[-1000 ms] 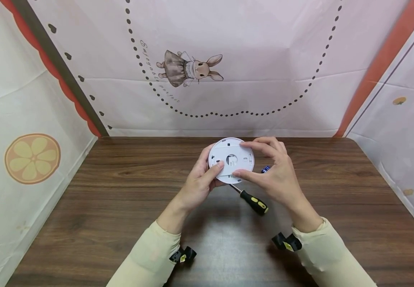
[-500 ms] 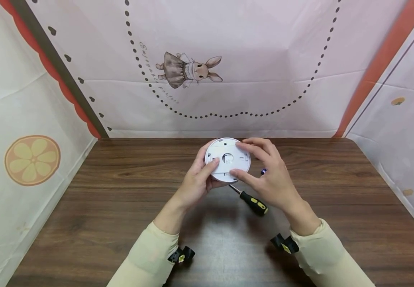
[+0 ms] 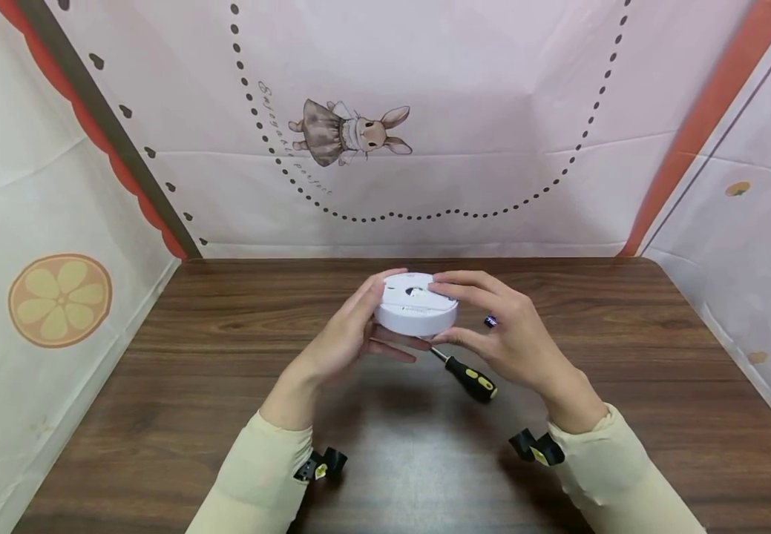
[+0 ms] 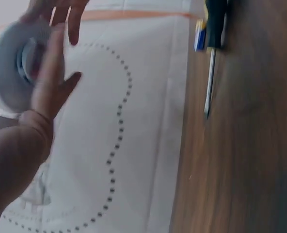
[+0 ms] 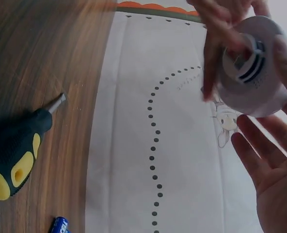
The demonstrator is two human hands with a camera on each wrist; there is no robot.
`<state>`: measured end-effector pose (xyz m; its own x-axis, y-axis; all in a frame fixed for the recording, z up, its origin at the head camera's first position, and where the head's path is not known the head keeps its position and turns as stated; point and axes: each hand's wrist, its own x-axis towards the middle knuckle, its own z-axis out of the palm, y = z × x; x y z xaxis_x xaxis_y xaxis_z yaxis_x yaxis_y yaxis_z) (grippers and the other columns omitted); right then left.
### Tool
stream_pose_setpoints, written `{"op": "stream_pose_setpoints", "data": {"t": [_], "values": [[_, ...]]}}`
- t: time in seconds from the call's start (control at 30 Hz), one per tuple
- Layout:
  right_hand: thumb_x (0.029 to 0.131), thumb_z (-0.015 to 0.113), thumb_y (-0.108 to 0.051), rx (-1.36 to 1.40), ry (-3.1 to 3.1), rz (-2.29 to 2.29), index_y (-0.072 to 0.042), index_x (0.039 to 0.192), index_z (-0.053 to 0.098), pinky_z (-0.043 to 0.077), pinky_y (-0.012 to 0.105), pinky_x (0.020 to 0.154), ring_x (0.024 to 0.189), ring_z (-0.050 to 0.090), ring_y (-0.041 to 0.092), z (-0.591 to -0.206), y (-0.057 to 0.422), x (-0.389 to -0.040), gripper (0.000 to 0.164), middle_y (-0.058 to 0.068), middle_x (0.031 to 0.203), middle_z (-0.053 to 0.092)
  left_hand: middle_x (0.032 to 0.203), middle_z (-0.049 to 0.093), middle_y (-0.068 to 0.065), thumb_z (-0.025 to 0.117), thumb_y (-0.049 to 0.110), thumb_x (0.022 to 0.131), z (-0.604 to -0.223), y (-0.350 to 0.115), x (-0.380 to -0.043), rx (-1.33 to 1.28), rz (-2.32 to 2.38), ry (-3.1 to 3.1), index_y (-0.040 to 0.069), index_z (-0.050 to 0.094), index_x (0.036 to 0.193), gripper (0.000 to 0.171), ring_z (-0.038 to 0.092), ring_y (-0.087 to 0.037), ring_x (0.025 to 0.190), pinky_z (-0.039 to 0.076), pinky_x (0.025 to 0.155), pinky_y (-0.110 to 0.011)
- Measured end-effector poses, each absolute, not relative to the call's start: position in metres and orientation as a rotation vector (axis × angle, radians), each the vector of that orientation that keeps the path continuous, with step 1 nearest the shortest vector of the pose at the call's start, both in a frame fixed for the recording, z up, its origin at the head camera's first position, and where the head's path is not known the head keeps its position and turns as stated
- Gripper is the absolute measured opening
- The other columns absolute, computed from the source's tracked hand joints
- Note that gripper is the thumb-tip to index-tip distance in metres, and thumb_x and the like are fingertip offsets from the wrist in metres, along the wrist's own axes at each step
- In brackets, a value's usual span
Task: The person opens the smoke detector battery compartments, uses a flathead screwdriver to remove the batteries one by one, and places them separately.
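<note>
Above the table, a round white smoke detector (image 3: 415, 320) is tilted so its back plate and side rim show in the head view. My left hand (image 3: 338, 337) holds its left side, with some fingers beneath. My right hand (image 3: 515, 330) grips the right side, fingers on the back plate and thumb low at the rim. The right wrist view shows the other face of the smoke detector (image 5: 267, 99), with a raised ring and small holes; left-hand fingers reach across it, blurred. A screwdriver (image 3: 472, 380) with a black and yellow handle lies just below, on the table.
A small blue battery (image 5: 60, 225) lies on the wooden tabletop (image 3: 225, 415), beside the right hand. Behind the table hangs a white printed cloth (image 3: 478, 133) with a rabbit picture. More cloth stands at the left and right sides.
The smoke detector has tipped from facing the head camera to nearly flat, showing its side rim. My left-hand fingers have shifted underneath it, and the left thumb has left the back plate's middle.
</note>
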<state>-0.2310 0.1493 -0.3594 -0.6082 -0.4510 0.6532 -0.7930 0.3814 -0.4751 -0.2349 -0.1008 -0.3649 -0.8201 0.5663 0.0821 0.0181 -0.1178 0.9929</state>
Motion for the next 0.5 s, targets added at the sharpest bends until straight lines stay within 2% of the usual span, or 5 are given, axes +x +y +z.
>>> {"op": "stream_pose_setpoints", "data": {"t": [0.13, 0.2, 0.3, 0.4, 0.5], "values": [[0.078, 0.088, -0.005, 0.978, -2.264, 1.220, -0.013, 0.124, 0.073, 0.057, 0.018, 0.093, 0.109, 0.069, 0.015, -0.359, 0.149, -0.232, 0.049, 0.003, 0.119, 0.074, 0.152, 0.052, -0.016, 0.042, 0.062, 0.106, -0.367, -0.114, -0.239, 0.752, 1.840, 2.075, 0.020, 0.035, 0.160, 0.069, 0.067, -0.037, 0.122, 0.060, 0.098, -0.053], [0.084, 0.084, -0.008, 0.900, -2.325, 1.296, -0.013, 0.122, 0.073, 0.059, 0.018, 0.084, 0.098, 0.071, 0.013, -0.360, 0.149, -0.232, 0.039, 0.001, 0.111, 0.075, 0.150, 0.054, -0.007, 0.060, 0.055, 0.102, -0.367, -0.118, -0.240, 0.776, 1.797, 2.221, 0.021, 0.046, 0.155, 0.064, 0.066, -0.031, 0.124, 0.059, 0.102, -0.049], [0.093, 0.077, -0.013, 0.787, -2.433, 1.441, -0.011, 0.119, 0.072, 0.062, 0.023, 0.076, 0.087, 0.072, 0.012, -0.360, 0.147, -0.231, 0.027, 0.003, 0.103, 0.075, 0.136, 0.063, 0.001, 0.079, 0.037, 0.093, -0.366, -0.121, -0.240, 0.800, 1.766, 2.373, 0.024, 0.062, 0.140, 0.052, 0.068, -0.023, 0.120, 0.059, 0.103, -0.043], [0.100, 0.070, -0.018, 0.702, -2.514, 1.567, -0.008, 0.119, 0.071, 0.065, 0.029, 0.073, 0.082, 0.073, 0.014, -0.362, 0.144, -0.230, 0.022, 0.009, 0.101, 0.075, 0.119, 0.069, 0.002, 0.084, 0.025, 0.089, -0.364, -0.121, -0.240, 0.791, 1.744, 2.457, 0.022, 0.071, 0.126, 0.039, 0.072, -0.018, 0.109, 0.063, 0.095, -0.036], [0.103, 0.065, -0.021, 0.628, -2.580, 1.651, -0.004, 0.122, 0.069, 0.066, 0.032, 0.069, 0.077, 0.073, 0.018, -0.365, 0.140, -0.230, 0.026, 0.013, 0.099, 0.075, 0.110, 0.073, 0.002, 0.082, 0.025, 0.091, -0.364, -0.122, -0.241, 0.741, 1.671, 2.527, 0.019, 0.073, 0.124, 0.034, 0.073, -0.015, 0.098, 0.064, 0.085, -0.031]]}}
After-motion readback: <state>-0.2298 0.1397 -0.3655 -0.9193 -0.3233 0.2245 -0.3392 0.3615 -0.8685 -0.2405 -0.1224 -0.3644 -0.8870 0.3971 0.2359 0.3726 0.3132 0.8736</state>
